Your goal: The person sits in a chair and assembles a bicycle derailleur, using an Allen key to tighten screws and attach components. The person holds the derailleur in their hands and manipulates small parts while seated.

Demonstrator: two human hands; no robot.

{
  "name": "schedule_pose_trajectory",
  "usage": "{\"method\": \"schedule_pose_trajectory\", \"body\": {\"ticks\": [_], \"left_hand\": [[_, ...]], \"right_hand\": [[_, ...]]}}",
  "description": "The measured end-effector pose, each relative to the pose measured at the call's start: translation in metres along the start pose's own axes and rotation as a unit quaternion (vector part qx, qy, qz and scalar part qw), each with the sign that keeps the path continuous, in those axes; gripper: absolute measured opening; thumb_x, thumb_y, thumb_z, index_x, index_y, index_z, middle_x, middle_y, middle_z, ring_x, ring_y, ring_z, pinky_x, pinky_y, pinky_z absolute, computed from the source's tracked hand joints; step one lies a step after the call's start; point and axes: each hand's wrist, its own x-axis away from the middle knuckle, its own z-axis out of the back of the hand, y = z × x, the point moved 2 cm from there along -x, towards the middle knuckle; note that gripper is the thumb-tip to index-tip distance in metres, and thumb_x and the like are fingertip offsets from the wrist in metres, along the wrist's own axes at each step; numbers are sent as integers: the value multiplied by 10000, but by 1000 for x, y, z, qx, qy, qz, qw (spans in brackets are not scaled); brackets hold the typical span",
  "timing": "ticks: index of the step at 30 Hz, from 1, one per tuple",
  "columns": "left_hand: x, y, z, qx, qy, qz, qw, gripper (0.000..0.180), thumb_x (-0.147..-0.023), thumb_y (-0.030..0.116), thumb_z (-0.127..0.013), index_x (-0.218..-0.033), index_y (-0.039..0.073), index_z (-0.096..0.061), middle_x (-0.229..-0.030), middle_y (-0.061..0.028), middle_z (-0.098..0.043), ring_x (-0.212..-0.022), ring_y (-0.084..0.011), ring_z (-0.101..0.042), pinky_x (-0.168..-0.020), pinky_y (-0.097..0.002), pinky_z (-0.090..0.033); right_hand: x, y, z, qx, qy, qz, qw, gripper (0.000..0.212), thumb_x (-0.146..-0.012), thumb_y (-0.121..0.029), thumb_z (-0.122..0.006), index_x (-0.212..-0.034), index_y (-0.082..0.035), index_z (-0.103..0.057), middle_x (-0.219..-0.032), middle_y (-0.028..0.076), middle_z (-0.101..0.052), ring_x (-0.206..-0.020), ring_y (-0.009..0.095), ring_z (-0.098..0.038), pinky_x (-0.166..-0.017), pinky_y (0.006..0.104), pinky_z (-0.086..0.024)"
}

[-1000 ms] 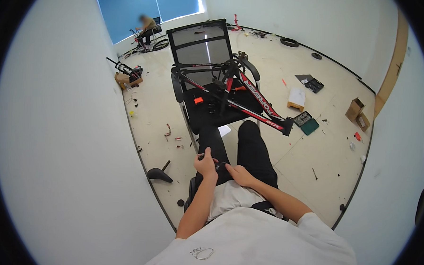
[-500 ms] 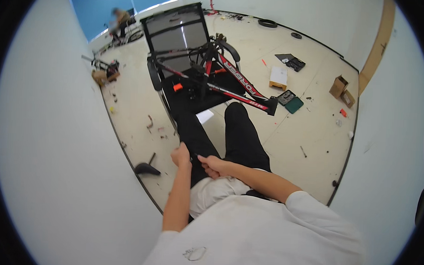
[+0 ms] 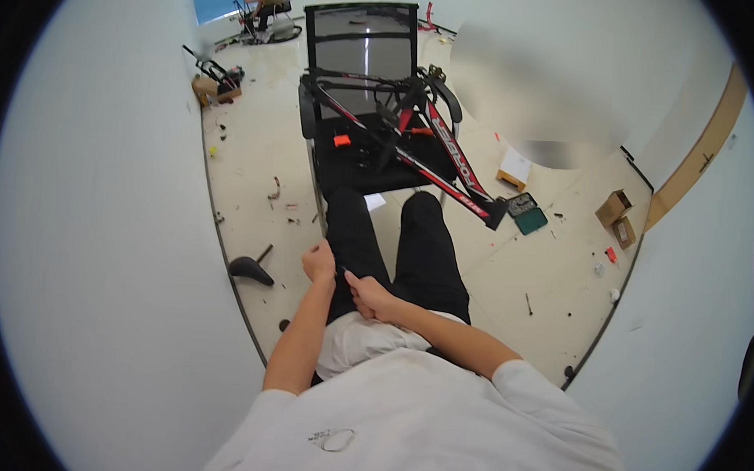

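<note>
Low over the left thigh, a small dark piece (image 3: 342, 270) lies between two curled hands

Well to the left of the grip, a black saddle (image 3: 252, 270) rests on the floor (image 3: 264, 315), its post slanting away and to the right. Next comes the left hand (image 3: 318, 262), bent inward at the wrist, its fingers folded into a fist with the back of the hand showing; whether anything is inside that fist, I cannot tell. Just right of it is the small dark piece, at the tip of the right thumb, in the narrow gap between the hands. What shows of it is a short dark bit against black trousers (image 3: 356, 235); too little is visible to tell its long axis or which way it points. On its right side, the right hand (image 3: 370, 296) is closed on it, thumb reaching forward and left, other fingers tucked under.

Straight ahead of the grip, beyond the knees, stands a black mesh chair (image 3: 354, 176). Across it lies a black and red bicycle frame (image 3: 452, 150), slanting so that its head tube points right and back toward the person. Farther right of the grip, a green case (image 3: 530, 221) lies open on the floor, and well beyond it stands a brown cardboard box (image 3: 614, 207).
</note>
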Motion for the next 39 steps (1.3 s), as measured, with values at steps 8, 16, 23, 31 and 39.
{"method": "schedule_pose_trajectory", "body": {"ticks": [8, 16, 23, 31, 39], "left_hand": [[18, 13, 21, 15, -139, -191, 972, 256, -803, 235, -683, -788, -6, -601, -744, -97, -618, -732, -209, -603, -679, -349, -465], [50, 21, 52, 122, -365, -178, 906, 445, -760, 67, -739, -1127, 34, -489, -919, -102, -593, -743, -178, -606, -680, -311, -527], [99, 72, 8, 360, -472, 179, 784, 213, -909, 215, -592, -1039, 51, -553, -887, -117, -623, -714, -216, -612, -555, -305, -486], [137, 13, -12, 379, -510, 352, 687, 264, -910, 237, -425, -1043, 34, -529, -990, -120, -586, -832, -249, -571, -691, -359, -478], [130, 13, -17, 325, -607, 216, 692, 335, -959, 246, -491, -1214, 30, -514, -1113, -76, -605, -1034, -203, -577, -915, -365, -460]], "right_hand": [[7, -40, 74, 401, 109, 291, 862, 648, -962, -522, -473, -672, 50, -568, -567, 87, -505, -520, 194, -497, -521, 359, -416], [51, -42, 85, 54, -7, 125, 991, 513, -1008, -473, -431, -616, -159, -327, -534, -79, -232, -406, 57, -180, -388, 250, -130], [71, -58, 62, -167, -50, 205, 963, 491, -970, -509, -460, -646, -143, -413, -523, -61, -257, -399, 74, -209, -383, 248, -158], [95, -56, 79, -160, -8, 275, 948, 457, -1002, -354, -466, -618, -160, -313, -501, -56, -238, -386, 75, -198, -369, 262, -139], [75, -43, 82, -287, -68, 160, 942, 494, -1013, -417, -424, -598, -199, -270, -509, -81, -167, -389, 63, -144, -370, 256, -104]]}}
